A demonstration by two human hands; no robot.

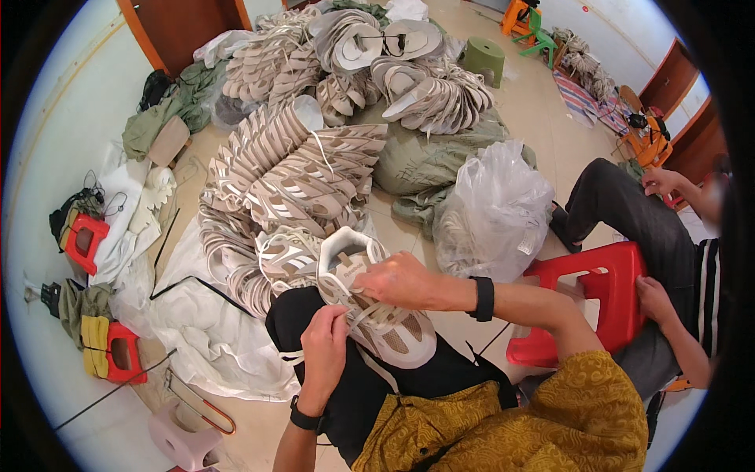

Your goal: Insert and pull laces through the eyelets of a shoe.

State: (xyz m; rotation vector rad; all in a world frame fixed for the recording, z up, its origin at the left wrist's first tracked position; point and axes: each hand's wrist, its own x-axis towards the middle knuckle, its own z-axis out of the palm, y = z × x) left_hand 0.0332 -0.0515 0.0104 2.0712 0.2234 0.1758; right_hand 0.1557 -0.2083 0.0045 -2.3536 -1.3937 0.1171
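Note:
A beige and white sneaker upper rests across my lap with its toe pointing toward me. White shoelace runs across its front. My left hand is closed in a pinch beside the upper, on the lace; a white lace end shows just left of that hand. Over the upper, my right hand has its fingers closed by the pale tongue. What those fingertips hold is hidden. Right beyond the upper lie nested rows of similar shoe uppers.
More stacked uppers lie farther back on green sacks. A clear plastic bag stands to the right. Another person sits at right, one hand by a red stool. White sheeting covers floor at left, near a pink stool.

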